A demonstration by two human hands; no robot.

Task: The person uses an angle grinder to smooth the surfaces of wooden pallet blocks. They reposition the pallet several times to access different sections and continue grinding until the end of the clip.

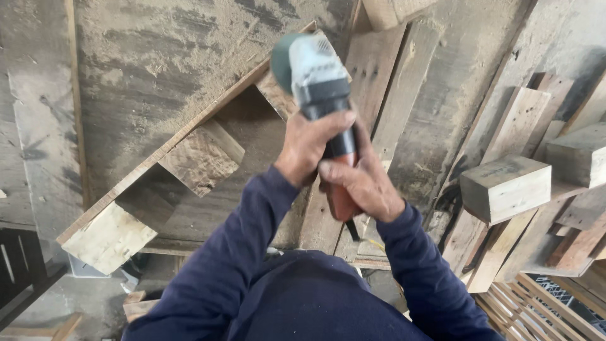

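Observation:
I hold an angle grinder (317, 82) with both hands in the middle of the head view. It has a grey head, a black neck and a red handle. My left hand (307, 147) wraps the black neck. My right hand (364, 183) grips the red handle lower down. The grinder's head sits over the upper end of a wooden frame (170, 167) made of a long slat with blocks fixed under it, lying slanted on a dusty board surface (158, 63). Dark blue sleeves cover both arms.
Loose wood blocks (506, 187) and planks pile up at the right. Several thin slats (536, 309) lie at the bottom right. A dark crate (19, 265) stands at the lower left. Sawdust coats the boards.

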